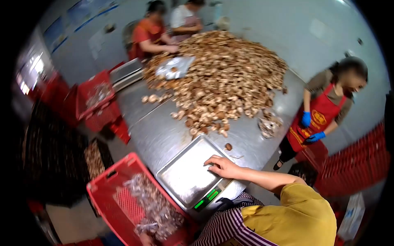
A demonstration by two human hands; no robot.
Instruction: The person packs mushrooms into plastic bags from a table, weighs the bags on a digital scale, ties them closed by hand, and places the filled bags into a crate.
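My right hand (221, 167) rests over the right side of the metal scale pan (186, 172), its fingers partly curled and apart, with nothing held. Green displays (206, 199) glow on the scale's near edge. My left hand (147, 239) shows only in part at the bottom, beside clear bags of mushrooms (154, 205) in a red crate (98, 186); its fingers are hidden. Beyond the scale, a big heap of brown mushrooms (225, 78) covers the far part of the steel table (150, 131). One loose mushroom (228, 146) lies close to the pan.
A filled plastic bag (269, 125) lies on the table's right side. Two people are at the far left edge; another person in a red apron (316, 119) and blue gloves stands at right. Another scale (125, 71), red crates (94, 96) and stacked crates (357, 160) surround the table.
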